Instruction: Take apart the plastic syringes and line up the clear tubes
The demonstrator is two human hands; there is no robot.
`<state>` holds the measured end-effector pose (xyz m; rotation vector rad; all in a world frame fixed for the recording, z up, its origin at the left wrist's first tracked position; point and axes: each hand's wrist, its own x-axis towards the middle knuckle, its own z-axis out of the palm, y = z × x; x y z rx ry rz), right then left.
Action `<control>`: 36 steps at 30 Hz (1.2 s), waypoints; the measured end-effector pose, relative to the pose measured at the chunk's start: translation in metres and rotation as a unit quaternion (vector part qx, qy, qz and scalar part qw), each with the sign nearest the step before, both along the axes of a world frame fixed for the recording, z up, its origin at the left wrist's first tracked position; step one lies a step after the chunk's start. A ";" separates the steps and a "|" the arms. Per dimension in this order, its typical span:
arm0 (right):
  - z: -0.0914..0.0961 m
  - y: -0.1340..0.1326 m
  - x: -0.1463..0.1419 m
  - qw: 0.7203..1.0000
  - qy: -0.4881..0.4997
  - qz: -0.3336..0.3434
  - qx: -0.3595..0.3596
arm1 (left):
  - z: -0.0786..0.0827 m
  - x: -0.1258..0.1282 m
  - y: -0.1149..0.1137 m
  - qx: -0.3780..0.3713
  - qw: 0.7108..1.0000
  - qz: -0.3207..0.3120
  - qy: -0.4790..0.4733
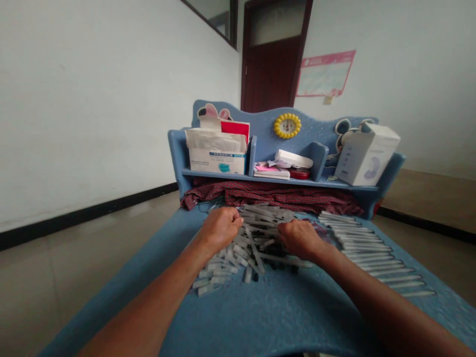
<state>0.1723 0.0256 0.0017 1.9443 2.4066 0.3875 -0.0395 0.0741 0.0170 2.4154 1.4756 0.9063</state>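
Note:
My left hand (222,226) is closed, fingers pressed together, above the left side of a loose pile of translucent plastic pen parts (256,214). My right hand (300,238) is closed too, at the right side of the pile. What either hand pinches is hidden or too small to make out. Short clear pen caps (208,280) lie at the pile's near left, and small black pieces (294,269) lie between and near my hands. To the right of my right hand, a row of slim clear pens (375,255) lies side by side on the blue desk (297,312).
Crumpled checked cloth (282,193) runs along the desk's back under a shelf. The shelf holds a mask box (219,151), papers (271,172), a red round tin (299,174) and a white box (368,154). A yellow clock (287,126) sits on the backboard.

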 end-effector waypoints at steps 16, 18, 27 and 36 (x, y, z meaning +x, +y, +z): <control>-0.002 -0.017 0.009 0.989 0.108 0.071 0.076 | -0.002 0.020 -0.031 0.178 0.970 -0.131 0.103; -0.002 -0.021 0.004 0.985 0.109 0.094 0.092 | -0.003 0.025 -0.039 0.200 0.951 -0.183 0.147; 0.001 -0.027 0.001 0.948 0.271 0.129 0.105 | -0.001 0.025 -0.036 0.204 0.936 -0.165 0.233; 0.007 -0.021 0.014 0.974 0.199 0.108 -0.004 | 0.002 0.015 -0.022 0.214 0.966 -0.052 0.135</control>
